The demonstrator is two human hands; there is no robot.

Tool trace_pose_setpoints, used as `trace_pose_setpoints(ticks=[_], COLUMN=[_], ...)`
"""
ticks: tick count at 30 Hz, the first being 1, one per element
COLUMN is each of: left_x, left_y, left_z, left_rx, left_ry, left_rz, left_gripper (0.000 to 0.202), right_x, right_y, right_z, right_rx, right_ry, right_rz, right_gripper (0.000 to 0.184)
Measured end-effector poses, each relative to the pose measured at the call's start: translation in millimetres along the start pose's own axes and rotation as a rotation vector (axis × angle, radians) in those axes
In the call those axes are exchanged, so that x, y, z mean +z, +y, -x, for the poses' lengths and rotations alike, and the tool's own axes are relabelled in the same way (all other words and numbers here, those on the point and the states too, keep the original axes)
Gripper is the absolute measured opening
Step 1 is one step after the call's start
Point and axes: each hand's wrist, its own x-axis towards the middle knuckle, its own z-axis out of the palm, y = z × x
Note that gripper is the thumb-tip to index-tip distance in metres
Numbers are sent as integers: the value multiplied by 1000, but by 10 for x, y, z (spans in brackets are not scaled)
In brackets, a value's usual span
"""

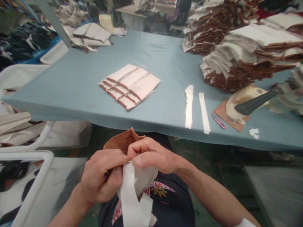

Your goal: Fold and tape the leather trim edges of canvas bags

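Over my lap, my left hand (101,176) pinches the edge of a brown pouch-like piece (120,141) with pale cloth on it. Touching it at the same edge, my right hand (153,155) has its thumb and fingers closed on the piece. From between the hands a wide white strip (129,197) hangs down, folding near its lower end. The pinched spot itself is mostly covered by the fingers. Beyond my hands, a small stack of cream pieces with brown edges (132,80) lies on the blue-grey table (78,85).
Two white strips (188,108) (204,113), a pink-handled small tool (218,121) and a yellowish container with a dark handle (254,102) lie at the right. Tall piles of brown-and-white pieces (236,63) stand behind. White bins (44,157) are at the left.
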Motion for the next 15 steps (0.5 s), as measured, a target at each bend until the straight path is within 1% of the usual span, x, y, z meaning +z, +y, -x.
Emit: trace_pose_setpoints(ticks=[1,3,5,7,9,11,13,15], left_x=[18,53,83,102,107,99,85,68], left_y=[-22,-75,-128,-162,-163,-134,-97,-76], left_z=[-12,-26,-18,4,27,36,23,-2], left_rx=[43,121,101,93,81,59,50,59], left_ry=[-16,-12,27,49,37,-2,-37,-60], left_rz=[44,96,92,87,76,50,29,23], left_gripper=[32,34,31,27,28,33,38,38], right_x=[-1,5,11,8,-3,-7,5,31], right_y=[29,109,192,231,197,99,-21,-116], right_z=[5,6,3,14,44,84,120,145], right_rx=[-1,-14,-26,-44,-78,-139,-192,-210], right_ry=[-2,10,30,49,52,54,93,140], right_rz=[-35,-102,-142,-107,52,315,608,799], right_gripper=[28,35,40,39,29,15,12,13])
